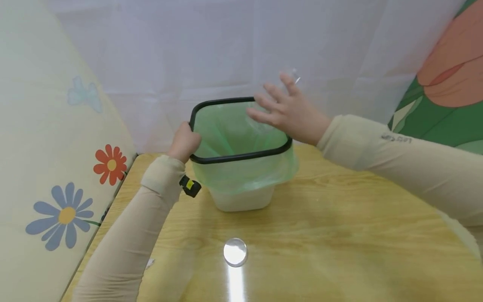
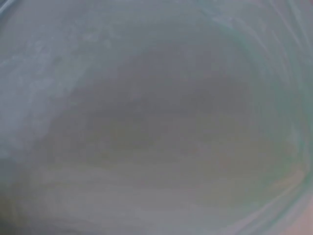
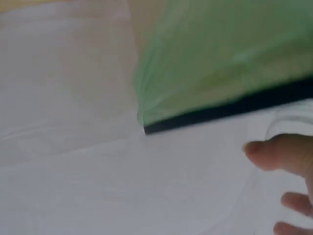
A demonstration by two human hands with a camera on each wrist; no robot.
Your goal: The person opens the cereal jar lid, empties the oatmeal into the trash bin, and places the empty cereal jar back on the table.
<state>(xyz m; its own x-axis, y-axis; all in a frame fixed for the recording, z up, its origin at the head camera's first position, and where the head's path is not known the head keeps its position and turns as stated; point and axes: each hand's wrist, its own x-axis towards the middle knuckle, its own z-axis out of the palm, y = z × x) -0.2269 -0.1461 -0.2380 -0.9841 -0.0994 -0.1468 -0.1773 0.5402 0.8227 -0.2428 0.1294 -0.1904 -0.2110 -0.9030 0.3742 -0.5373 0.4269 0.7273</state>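
A white trash bin (image 1: 241,200) stands on the table, lined with a green plastic bag (image 1: 249,174) whose edge folds down outside under a black rim (image 1: 241,158). My left hand (image 1: 185,141) grips the rim at its left side. Over the right part of the bin, my right hand (image 1: 288,111) has its fingers spread. Something clear and shiny (image 1: 295,76) shows behind its fingertips; a clear curved edge (image 3: 288,117) also appears near the thumb (image 3: 276,152) in the right wrist view. In the left wrist view, blurred translucent film (image 2: 156,122) fills everything.
A shiny round disc (image 1: 235,252) lies on the wooden table (image 1: 320,239) in front of the bin. A small white scrap (image 1: 150,263) lies beside the left forearm. White cloth (image 1: 188,50) hangs behind, and a flower-painted wall (image 1: 41,155) borders the left side.
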